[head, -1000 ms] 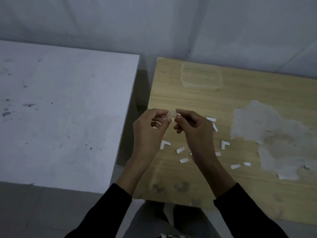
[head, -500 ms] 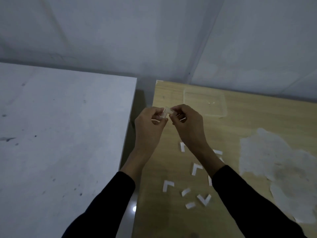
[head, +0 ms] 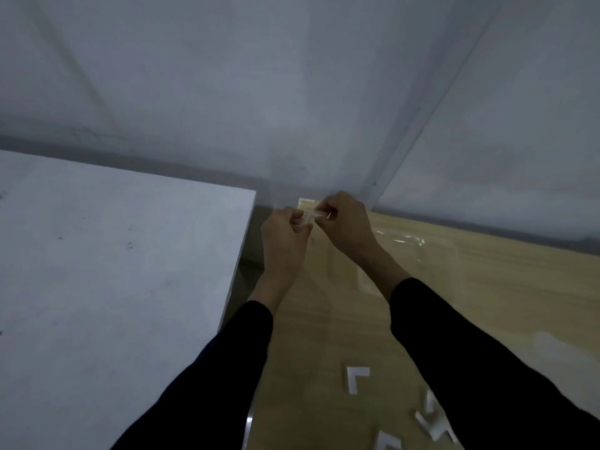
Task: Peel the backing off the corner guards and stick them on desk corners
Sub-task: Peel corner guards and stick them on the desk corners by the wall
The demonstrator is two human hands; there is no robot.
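Observation:
My left hand [head: 284, 241] and my right hand [head: 344, 227] pinch a small clear corner guard [head: 312, 216] between their fingertips. They hold it just above the far left corner of the wooden desk [head: 487, 303]. That corner [head: 305, 203] shows a pale patch, perhaps a guard stuck there; I cannot tell. Several white L-shaped backing pieces [head: 355, 380] lie on the wood near my right sleeve.
A white desk [head: 113, 271] stands to the left, with a narrow gap between it and the wooden one. A clear plastic box [head: 418, 254] sits on the wooden desk behind my right forearm. Grey walls close off the back.
Both hands have moved away from me with the guard, from the desk's middle to its far left corner. The view has tilted up, so the scraps now lie low in frame.

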